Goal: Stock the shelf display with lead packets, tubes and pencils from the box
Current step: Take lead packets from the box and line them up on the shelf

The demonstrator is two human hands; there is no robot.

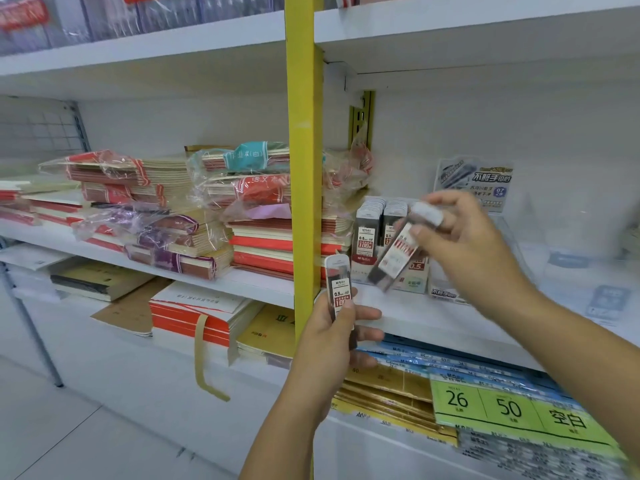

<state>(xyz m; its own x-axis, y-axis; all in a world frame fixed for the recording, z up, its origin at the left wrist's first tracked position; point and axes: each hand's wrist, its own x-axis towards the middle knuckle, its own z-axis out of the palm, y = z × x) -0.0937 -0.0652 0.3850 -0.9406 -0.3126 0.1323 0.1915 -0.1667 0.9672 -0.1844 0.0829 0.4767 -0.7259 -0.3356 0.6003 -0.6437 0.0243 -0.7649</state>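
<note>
— Closest are the left hand [337,327] and the right hand [464,244], reaching up from the bottom edge. What do they hold?
— Left hand curls round an upright lead tube [338,287], thumb on its label and cap upward, in front of the yellow post [303,168]. Right hand pinches a tilted lead tube [398,254] near its white cap, dark end pointing down and left. That one is blurred.
— And around them, biggest first?
— White shelving [433,320] fills the view, split by the post. To its left sit stacks of notebooks [166,216] in red, cream and purple, several in loose plastic wrap. Low on the right lies a green card [502,407] printed 26 and 50, on top of blue packs [450,362].
— Where does the stock stand?
— On the middle shelf, right of the post: a display box [377,233] with rows of the same tubes standing upright, just behind the tilted lead tube. A printed sign [474,183] stands behind it by the back wall.
— Does the tilted one touch the rows?
— Cannot tell; it overlaps them. The upright one is apart from them, lower left.
</note>
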